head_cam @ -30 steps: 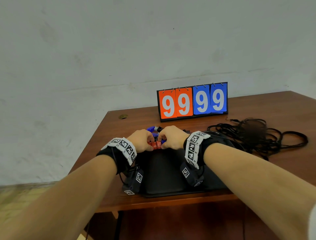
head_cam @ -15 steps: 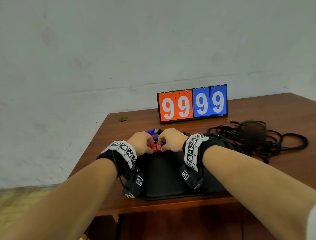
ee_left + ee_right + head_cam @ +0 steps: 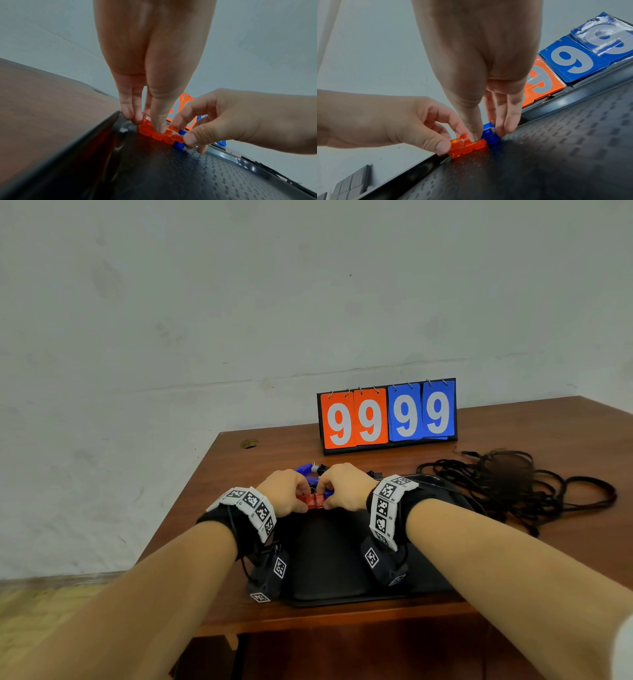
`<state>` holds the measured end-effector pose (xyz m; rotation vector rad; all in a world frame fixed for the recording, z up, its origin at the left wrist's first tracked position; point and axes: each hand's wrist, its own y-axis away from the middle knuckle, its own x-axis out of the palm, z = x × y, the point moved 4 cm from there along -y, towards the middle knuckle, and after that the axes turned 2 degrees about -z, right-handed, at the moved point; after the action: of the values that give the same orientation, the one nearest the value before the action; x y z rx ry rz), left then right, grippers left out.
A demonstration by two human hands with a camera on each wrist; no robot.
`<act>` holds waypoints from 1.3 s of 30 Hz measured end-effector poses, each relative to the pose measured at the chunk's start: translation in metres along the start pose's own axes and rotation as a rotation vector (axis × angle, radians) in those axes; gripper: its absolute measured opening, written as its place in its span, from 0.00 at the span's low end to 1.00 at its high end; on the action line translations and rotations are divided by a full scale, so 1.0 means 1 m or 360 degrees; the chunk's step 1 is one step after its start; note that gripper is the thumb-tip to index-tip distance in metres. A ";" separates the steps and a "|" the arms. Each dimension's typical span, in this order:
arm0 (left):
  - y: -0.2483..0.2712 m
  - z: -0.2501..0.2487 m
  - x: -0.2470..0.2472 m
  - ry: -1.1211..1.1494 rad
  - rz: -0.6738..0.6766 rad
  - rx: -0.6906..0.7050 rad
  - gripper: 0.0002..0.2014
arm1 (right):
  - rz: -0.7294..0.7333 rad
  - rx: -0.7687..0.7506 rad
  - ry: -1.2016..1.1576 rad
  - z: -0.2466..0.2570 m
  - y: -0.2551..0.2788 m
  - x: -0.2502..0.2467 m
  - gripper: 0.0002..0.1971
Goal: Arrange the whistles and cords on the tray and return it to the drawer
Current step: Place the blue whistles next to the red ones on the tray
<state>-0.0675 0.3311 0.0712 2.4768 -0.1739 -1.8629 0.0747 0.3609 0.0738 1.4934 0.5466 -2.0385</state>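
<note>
A black tray (image 3: 329,570) lies on the wooden table near its front edge. At the tray's far rim an orange whistle (image 3: 314,501) rests on the tray floor (image 3: 556,135), with a blue whistle (image 3: 489,134) touching its right end. My left hand (image 3: 286,494) pinches the orange whistle (image 3: 154,133) at its left part, thumb in front and fingers behind. My right hand (image 3: 342,487) pinches the blue whistle (image 3: 180,144), its thumb touching the orange whistle (image 3: 467,146). Another blue whistle (image 3: 305,468) lies just beyond the hands. A tangle of black cords (image 3: 513,487) sits right of the tray.
A flip scoreboard (image 3: 387,416) reading 9999 stands at the back of the table against the wall. The table's left edge runs close to the tray's left side. Some cord strands reach over the tray's right rim.
Both hands stay on the whistles at the tray's far rim with only small finger shifts. The head view has tilted slightly.
</note>
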 end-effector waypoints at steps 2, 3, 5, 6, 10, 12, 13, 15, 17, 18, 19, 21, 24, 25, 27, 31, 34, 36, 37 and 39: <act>0.001 0.000 -0.001 0.0013 0.0001 0.0013 0.19 | 0.0005 -0.0011 0.0006 0.001 -0.001 0.000 0.16; 0.000 0.001 -0.001 0.0030 -0.0006 0.0023 0.19 | 0.0008 -0.0016 0.0009 0.001 -0.001 0.000 0.16; -0.001 0.003 -0.006 0.0080 -0.0050 0.0029 0.19 | -0.0030 -0.0009 -0.0015 -0.001 -0.003 -0.004 0.17; -0.002 0.005 -0.009 0.0101 -0.0088 0.0024 0.17 | -0.0074 0.0007 -0.0048 -0.003 -0.005 -0.008 0.16; -0.009 0.021 -0.024 0.0155 -0.0201 -0.0056 0.08 | -0.0174 0.0069 -0.0173 -0.009 -0.017 -0.021 0.12; -0.014 0.028 -0.028 0.0159 -0.0234 -0.0089 0.08 | -0.0132 0.0065 -0.0174 -0.008 -0.026 -0.022 0.13; -0.018 0.030 -0.028 0.0153 -0.0242 -0.0096 0.09 | -0.0108 0.0055 -0.0167 -0.008 -0.030 -0.021 0.13; -0.025 0.034 -0.028 0.0134 -0.0235 -0.0104 0.10 | -0.0063 0.0028 -0.0162 -0.007 -0.040 -0.018 0.14; -0.033 0.037 -0.026 0.0137 -0.0215 -0.0115 0.12 | -0.0003 -0.0006 -0.0152 -0.005 -0.048 -0.014 0.13; -0.037 0.039 -0.025 0.0140 -0.0204 -0.0119 0.13 | 0.0025 -0.0025 -0.0147 -0.004 -0.051 -0.013 0.14; -0.041 0.040 -0.024 0.0140 -0.0190 -0.0119 0.13 | 0.0054 -0.0044 -0.0139 -0.003 -0.054 -0.012 0.14; -0.049 0.041 -0.020 0.0131 -0.0135 -0.0107 0.15 | 0.0117 -0.0075 -0.0123 -0.002 -0.059 -0.011 0.14; -0.058 0.040 -0.012 0.0085 -0.0001 -0.0070 0.18 | 0.0213 -0.0100 -0.0051 -0.003 -0.067 -0.007 0.15; -0.061 0.041 -0.009 0.0085 0.0027 -0.0060 0.18 | 0.0241 -0.0104 -0.0025 -0.003 -0.069 -0.005 0.15; -0.066 0.042 -0.006 0.0101 0.0058 -0.0041 0.17 | 0.0296 -0.0104 0.0011 -0.004 -0.074 -0.001 0.15; -0.071 0.043 -0.005 0.0066 0.0101 0.0003 0.16 | 0.0392 -0.0115 0.0107 -0.002 -0.081 0.007 0.15; -0.073 0.043 -0.004 0.0062 0.0123 0.0004 0.16 | 0.0408 -0.0107 0.0134 -0.003 -0.084 0.010 0.15; -0.073 0.044 -0.003 0.0066 0.0131 0.0001 0.15 | 0.0406 -0.0098 0.0113 -0.004 -0.085 0.011 0.15; -0.074 0.045 -0.003 0.0074 0.0128 0.0002 0.15 | 0.0400 -0.0097 0.0092 -0.004 -0.085 0.010 0.15; -0.073 0.046 -0.004 0.0089 0.0111 -0.0002 0.14 | 0.0379 -0.0099 0.0031 -0.004 -0.084 0.009 0.15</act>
<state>-0.1081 0.4054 0.0546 2.4844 -0.2537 -1.7646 0.0215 0.4261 0.0641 1.4678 0.4136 -1.8103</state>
